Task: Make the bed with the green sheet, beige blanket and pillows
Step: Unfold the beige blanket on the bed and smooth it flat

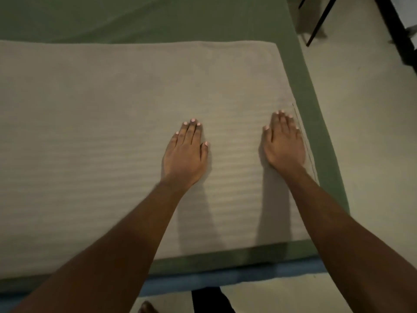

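So the beige blanket (101, 136) is spread flat over most of the bed from the left side on, and faint stripes can be made out in the weave. The left hand (185, 154) is laid palm down near the middle of it, fingers straight and kept together, thumb tucked alongside. The right hand (283, 141) is pressed flat the same way, fingers closed up against each other, right by the blanket's right edge. The green sheet (316, 136) is left showing as a band past that edge, along the near edge and beyond the far one too. A blue mattress edge (225, 279) is seen under it. Further right, pale floor (365, 123) and some black furniture legs (316, 26) are caught.
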